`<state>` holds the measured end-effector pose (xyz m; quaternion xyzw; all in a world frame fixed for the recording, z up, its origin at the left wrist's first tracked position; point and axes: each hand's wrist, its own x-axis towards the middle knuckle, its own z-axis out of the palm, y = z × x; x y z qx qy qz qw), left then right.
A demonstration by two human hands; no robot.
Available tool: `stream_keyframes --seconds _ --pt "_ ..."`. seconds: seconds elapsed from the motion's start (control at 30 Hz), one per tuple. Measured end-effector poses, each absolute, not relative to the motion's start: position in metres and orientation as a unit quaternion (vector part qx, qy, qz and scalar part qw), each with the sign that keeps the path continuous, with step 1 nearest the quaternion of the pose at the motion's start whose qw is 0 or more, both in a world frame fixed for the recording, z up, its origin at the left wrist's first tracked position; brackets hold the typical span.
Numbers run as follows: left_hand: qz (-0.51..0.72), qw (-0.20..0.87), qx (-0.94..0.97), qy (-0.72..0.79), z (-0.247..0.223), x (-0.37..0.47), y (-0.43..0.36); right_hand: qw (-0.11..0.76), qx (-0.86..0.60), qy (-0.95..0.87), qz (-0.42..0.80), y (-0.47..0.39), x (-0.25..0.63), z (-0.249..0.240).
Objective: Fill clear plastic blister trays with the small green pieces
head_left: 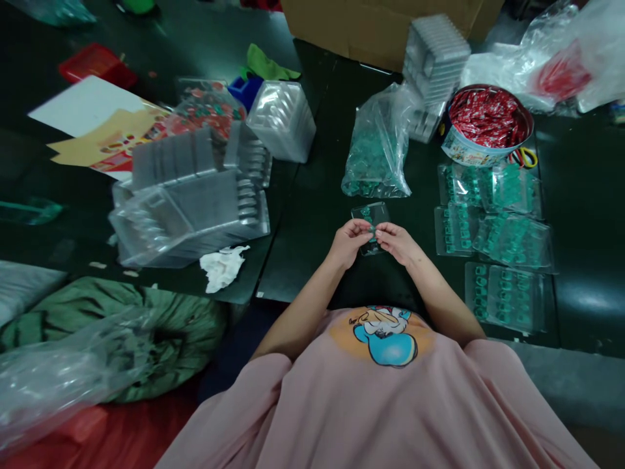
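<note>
In front of my body lies a small clear plastic tray [382, 212] with green pieces in its upper part. My left hand [352, 239] and my right hand [393, 240] meet over it, fingertips pinched together. Between them is a small green plastic piece [372, 229], gripped from both sides; its exact shape is too small to tell. Just beyond the tray stands a clear bag [378, 140] of similar green pieces. To the right, several clear trays [510, 296] filled with green pieces lie in overlapping rows.
Stacked clear plastic trays [195, 208] and a crumpled white tissue [223, 268] are on the left. A round tin [476, 155] of red packets stands at the right, with yellow-handled scissors [527, 157] beside it. A cardboard box [371, 32] borders the far side.
</note>
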<state>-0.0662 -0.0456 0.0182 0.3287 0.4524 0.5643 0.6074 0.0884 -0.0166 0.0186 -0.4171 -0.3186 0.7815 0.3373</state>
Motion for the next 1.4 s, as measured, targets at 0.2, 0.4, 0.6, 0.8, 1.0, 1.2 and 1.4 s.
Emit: stream_keyframes --seconds 0.2,0.4,0.6,0.8,1.0,1.2,1.4 --pt "0.509 0.589 0.387 0.494 0.014 -0.071 -0.061 0.293 -0.419 -0.322 0.797 -0.028 0.098 0.011" --pt "0.425 0.656 0.382 0.493 0.009 -0.07 -0.094 0.247 -0.401 -0.329 0.819 -0.061 0.114 0.005" --pt "0.416 0.657 0.387 0.496 0.004 -0.063 -0.102 0.22 -0.391 -0.327 0.832 -0.079 0.116 0.002" --pt "0.447 0.487 0.479 0.577 0.004 -0.058 -0.075 0.33 -0.47 -0.483 0.662 -0.048 0.105 -0.001" --pt "0.374 0.337 0.588 0.633 0.001 -0.055 -0.067 0.261 -0.529 -0.644 0.486 -0.033 0.097 -0.006" --pt "0.355 0.322 0.602 0.638 -0.003 -0.053 -0.064 0.179 -0.559 -0.742 0.323 -0.038 0.09 0.0" --pt "0.358 0.312 0.6 0.644 -0.011 -0.052 -0.058 0.125 -0.568 -0.771 0.259 -0.032 0.085 0.006"
